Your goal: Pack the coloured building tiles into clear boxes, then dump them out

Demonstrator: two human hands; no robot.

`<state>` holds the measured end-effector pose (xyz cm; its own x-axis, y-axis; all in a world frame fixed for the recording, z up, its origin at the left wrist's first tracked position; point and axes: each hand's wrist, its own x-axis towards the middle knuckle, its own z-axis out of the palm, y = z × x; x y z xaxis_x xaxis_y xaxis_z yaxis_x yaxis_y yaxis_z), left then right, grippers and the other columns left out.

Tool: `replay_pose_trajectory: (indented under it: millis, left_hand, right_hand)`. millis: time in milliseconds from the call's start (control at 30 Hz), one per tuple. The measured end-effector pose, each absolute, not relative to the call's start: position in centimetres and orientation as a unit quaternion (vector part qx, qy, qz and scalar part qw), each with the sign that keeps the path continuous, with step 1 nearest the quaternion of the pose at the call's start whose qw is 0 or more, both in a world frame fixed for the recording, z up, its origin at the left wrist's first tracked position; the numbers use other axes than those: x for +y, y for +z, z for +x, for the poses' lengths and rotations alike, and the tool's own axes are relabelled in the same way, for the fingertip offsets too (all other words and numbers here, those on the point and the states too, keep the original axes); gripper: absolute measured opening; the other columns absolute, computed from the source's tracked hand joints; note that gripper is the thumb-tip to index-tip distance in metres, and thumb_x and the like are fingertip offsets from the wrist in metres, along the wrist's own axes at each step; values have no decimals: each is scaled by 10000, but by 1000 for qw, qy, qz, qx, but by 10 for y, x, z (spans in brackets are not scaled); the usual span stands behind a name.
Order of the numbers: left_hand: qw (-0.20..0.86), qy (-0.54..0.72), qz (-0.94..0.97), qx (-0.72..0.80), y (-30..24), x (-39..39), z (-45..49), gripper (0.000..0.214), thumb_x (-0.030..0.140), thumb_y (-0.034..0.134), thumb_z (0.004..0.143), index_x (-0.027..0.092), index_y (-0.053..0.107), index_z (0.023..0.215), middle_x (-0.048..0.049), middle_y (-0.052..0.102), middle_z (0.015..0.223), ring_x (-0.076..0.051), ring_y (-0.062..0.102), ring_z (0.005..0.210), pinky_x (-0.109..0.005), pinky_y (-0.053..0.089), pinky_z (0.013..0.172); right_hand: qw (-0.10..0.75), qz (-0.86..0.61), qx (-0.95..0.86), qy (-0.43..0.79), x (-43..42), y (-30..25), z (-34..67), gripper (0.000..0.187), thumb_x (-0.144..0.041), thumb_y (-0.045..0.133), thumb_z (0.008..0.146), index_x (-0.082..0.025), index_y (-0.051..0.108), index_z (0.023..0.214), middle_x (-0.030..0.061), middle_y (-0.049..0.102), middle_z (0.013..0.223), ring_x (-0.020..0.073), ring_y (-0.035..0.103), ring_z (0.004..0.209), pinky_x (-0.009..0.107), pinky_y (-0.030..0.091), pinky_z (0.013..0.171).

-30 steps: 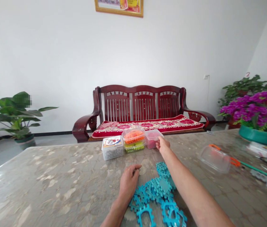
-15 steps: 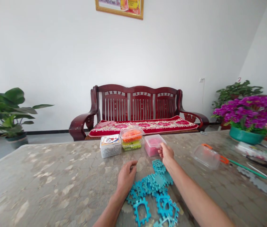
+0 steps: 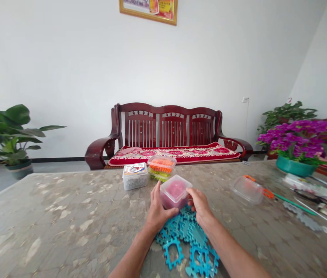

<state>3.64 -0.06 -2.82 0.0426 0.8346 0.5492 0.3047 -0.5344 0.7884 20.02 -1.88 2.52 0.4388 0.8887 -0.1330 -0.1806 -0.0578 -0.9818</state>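
Observation:
Between both my hands is a clear plastic box (image 3: 176, 189) with a pale lid and pink contents, tilted a little above the table. My left hand (image 3: 159, 208) grips its left side and near edge, thumb along the front. At the box's right corner, the fingers of my right hand (image 3: 198, 202) are closed on the lid's edge. Just below the box lies a pile of blue toothed puzzle pieces (image 3: 173, 253), partly hidden by my hands.
Behind on the left stand a box of grey pieces (image 3: 135, 178) and stacked boxes of orange and green pieces (image 3: 161, 166). To the right are an empty clear container (image 3: 247, 190), a green stick (image 3: 295, 204), grey pieces (image 3: 302, 216) and a pot of purple flowers (image 3: 296, 164).
The pink box has come nearer and to the left, off its place beside the stacked boxes. My left hand has moved up and taken hold of it; my right hand stays on it.

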Motion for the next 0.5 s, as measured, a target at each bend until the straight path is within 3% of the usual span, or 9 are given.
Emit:
replay_pose_trajectory:
  millis: [133, 267, 500]
  left_hand:
    - [188, 558, 692, 418, -25, -3, 37, 1176, 452, 837, 583, 187, 168, 1512, -171, 336, 1460, -369, 343, 1380, -552, 299, 1141]
    - [160, 555, 690, 436, -20, -6, 39, 1064, 365, 820, 597, 184, 242, 1472, -154, 400, 1388, -349, 409, 1315, -547, 353, 1108]
    - [127, 560, 681, 454, -10, -15, 43, 805, 220, 742, 622, 202, 400, 1352, -107, 478, 1256, -293, 487, 1207, -479, 434, 1052]
  right_hand:
    - [590, -579, -326, 458, -25, 27, 193, 342, -475, 739, 590, -175, 594, 666, -23, 608, 572, 83, 504, 442, 166, 262, 348]
    - [578, -566, -352, 470, -28, 27, 190, 433, -511, 804, 508, -174, 615, 703, -14, 634, 581, 109, 549, 515, 176, 342, 388]
    - [590, -535, -357, 489, -25, 26, 191, 430, -498, 822, 473, -189, 550, 596, -70, 489, 420, 73, 413, 406, 190, 309, 371]
